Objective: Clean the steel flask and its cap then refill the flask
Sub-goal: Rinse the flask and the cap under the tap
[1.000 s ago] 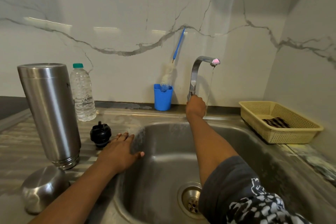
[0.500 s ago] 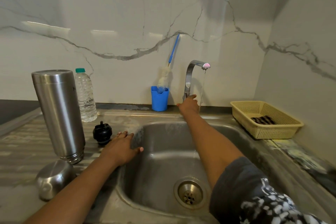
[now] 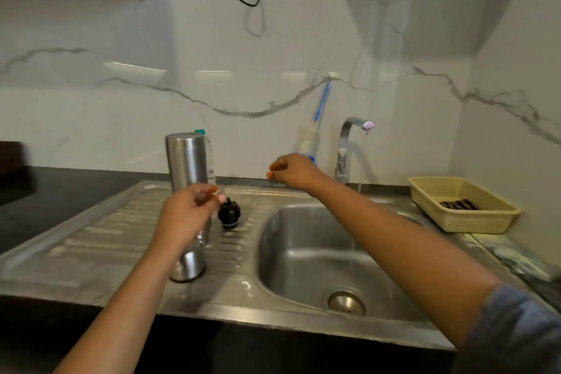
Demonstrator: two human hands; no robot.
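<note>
Both empty, fingers loosely curled: steel flask (image 3: 187, 158) behind left hand (image 3: 188, 215), cap (image 3: 229, 212) just right; running tap (image 3: 349, 143) right of right hand (image 3: 293, 171).

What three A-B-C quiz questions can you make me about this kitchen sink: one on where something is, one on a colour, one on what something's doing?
1. Where is the yellow basket? A. Beside the sink, on its right. B. Inside the sink. C. Hanging on the wall.
2. What colour is the brush handle? A. Red. B. Black. C. Blue.
3. What is the tap doing? A. Turned off. B. Running. C. Wrapped in cloth.
Answers: A, the basket stands past the sink's right edge; C, the handle is blue; B, a stream of water falls from it into the sink.
</note>
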